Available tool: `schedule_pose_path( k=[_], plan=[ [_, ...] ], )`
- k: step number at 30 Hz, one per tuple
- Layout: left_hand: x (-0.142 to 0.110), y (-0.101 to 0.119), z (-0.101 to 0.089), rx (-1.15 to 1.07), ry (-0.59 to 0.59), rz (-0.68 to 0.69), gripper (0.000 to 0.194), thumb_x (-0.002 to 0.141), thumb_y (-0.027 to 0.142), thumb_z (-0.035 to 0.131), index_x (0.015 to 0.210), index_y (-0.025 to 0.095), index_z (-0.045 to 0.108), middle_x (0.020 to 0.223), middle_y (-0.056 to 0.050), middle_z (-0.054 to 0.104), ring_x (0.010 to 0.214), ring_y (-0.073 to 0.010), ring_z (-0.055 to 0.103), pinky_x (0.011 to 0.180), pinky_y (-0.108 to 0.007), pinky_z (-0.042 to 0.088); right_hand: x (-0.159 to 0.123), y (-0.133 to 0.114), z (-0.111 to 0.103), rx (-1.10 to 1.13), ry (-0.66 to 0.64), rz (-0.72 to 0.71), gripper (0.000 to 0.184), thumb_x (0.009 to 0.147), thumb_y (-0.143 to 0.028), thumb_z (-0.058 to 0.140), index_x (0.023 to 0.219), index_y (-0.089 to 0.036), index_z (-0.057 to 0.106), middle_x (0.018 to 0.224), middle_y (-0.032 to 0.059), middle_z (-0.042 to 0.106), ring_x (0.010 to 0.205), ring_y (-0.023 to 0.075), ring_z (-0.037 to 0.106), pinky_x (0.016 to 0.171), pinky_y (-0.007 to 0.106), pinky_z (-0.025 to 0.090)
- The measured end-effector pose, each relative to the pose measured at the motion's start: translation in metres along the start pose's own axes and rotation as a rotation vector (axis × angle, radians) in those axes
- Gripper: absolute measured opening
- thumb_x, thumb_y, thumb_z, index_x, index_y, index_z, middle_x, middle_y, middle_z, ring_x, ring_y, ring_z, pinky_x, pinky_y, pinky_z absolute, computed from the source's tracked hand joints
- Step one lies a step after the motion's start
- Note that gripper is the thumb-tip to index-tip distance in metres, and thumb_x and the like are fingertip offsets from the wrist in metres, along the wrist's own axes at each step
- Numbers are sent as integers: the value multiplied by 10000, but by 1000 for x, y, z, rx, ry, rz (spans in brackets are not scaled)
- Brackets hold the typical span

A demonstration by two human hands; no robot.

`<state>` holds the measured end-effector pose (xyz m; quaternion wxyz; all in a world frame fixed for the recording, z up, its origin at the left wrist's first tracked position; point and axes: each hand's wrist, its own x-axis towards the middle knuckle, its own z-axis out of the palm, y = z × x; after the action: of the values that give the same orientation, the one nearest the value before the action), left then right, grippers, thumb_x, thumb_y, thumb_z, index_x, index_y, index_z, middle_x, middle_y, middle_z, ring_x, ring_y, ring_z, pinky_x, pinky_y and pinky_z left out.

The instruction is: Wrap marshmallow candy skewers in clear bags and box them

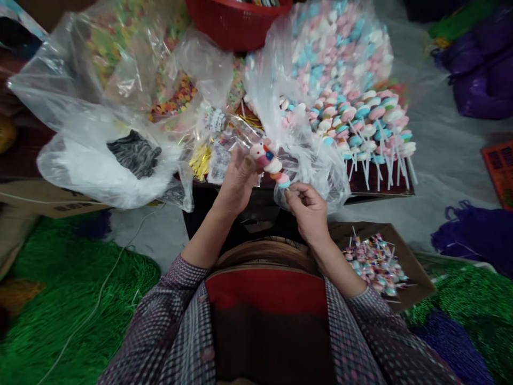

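One marshmallow skewer (272, 166) slants from upper left to lower right. The left hand (237, 182) has its fingers curled around the top end; the right hand (308, 209) pinches the lower end.

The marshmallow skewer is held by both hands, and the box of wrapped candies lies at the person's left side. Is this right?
Not quite. The head view shows the marshmallow skewer between left hand and right hand, but the box of wrapped candies lies at the person's right side.
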<state>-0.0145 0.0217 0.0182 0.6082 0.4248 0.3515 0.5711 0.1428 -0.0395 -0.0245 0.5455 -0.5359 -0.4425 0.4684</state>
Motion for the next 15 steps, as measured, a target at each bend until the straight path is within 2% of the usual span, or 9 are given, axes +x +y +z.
schedule_pose_path(
  k=[2,5,9,12,15],
  plan=[
    [3,6,0,33,72,5,695,855,816,575,1333,312,568,1420,-115,663,1204,-261,712,855,-363,604,1,2,-3,-94,20,-59,194,842,-397,747,939,-236,702,747,-35,637,641,109,534,658,272,484],
    [8,6,-2,152,151,-12,551,983,726,415,1294,300,574,1316,-107,710,1200,-249,715,874,-360,610,1,4,-6,-250,39,-176,114,877,-331,708,941,-237,712,783,-18,657,694,129,565,720,304,496],
    [13,-5,-10,244,138,-18,530,1001,700,379,1194,271,623,1138,-95,750,1155,-256,728,898,-394,614,1,0,-8,-381,27,-290,45,888,-268,686,895,-241,722,761,-14,642,713,149,578,702,308,477],
    [16,-11,-16,312,119,18,593,977,751,383,1182,265,653,1071,-91,750,1115,-268,736,883,-409,612,1,-2,-10,-371,-22,-254,132,927,-331,665,858,-239,730,767,-2,672,710,153,592,699,314,476],
    [17,-15,-18,330,112,12,606,973,760,381,1148,257,669,1010,-86,745,1087,-271,739,866,-409,609,-1,-2,-10,-274,-90,-119,303,958,-492,637,840,-233,741,654,-25,592,611,132,519,623,296,436]
  ],
)
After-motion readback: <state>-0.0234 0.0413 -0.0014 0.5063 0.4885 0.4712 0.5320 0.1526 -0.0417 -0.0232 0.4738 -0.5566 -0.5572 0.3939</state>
